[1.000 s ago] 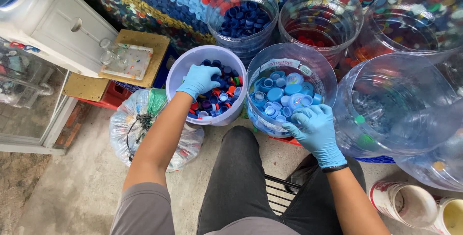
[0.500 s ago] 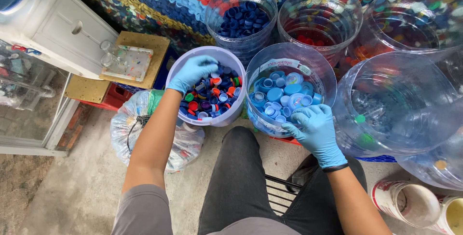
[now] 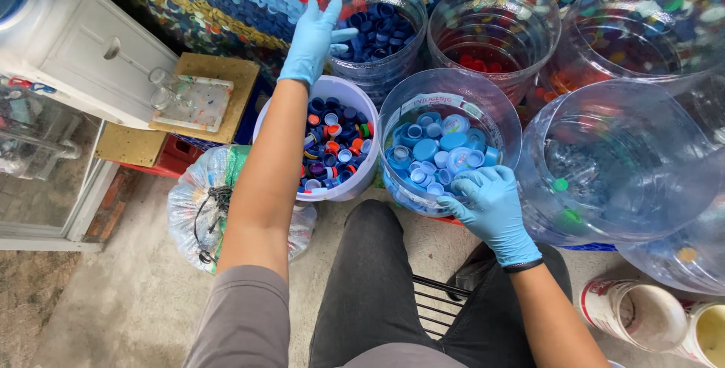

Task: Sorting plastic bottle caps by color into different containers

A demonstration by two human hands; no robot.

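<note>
Presently, at the sorting corner:

Left hand (image 3: 316, 35): blue-gloved, fingers spread wide and holding nothing that shows, reaching over the rim of the far jar of dark blue caps (image 3: 381, 24).

Right hand (image 3: 491, 205): blue-gloved, fingers curled loosely over the near rim of the clear tub of light blue caps (image 3: 434, 153); whether a cap sits under the fingers cannot be told.

Mixed caps: white bucket (image 3: 336, 145) just left of the light blue tub, filled with red, blue, white and purple caps; the left forearm crosses above its left edge.

Label: a curved white strip with print on the inner wall of the light blue tub, near its top; too small to read.

Red caps jar (image 3: 491, 35): clear, behind the light blue tub, a thin layer of red at its bottom.

Large clear jug (image 3: 619, 164): right of the tub, nearly bare, a few green caps inside.

Wall: behind the jars, covered in bottle caps of blue, yellow, red and orange.

Plastic bag (image 3: 200, 209): clear, tied, on the concrete floor below the white bucket, partly behind the left arm.

Wooden board (image 3: 215, 73): on a red crate, carrying a clear tray with paint spots.

White cabinet (image 3: 75, 43): upper left, cut off by the frame.

Paper cups (image 3: 642, 315): lower right, lying on their sides, partly cut off.

Person: seated, dark trousers, grey sleeve.
</note>
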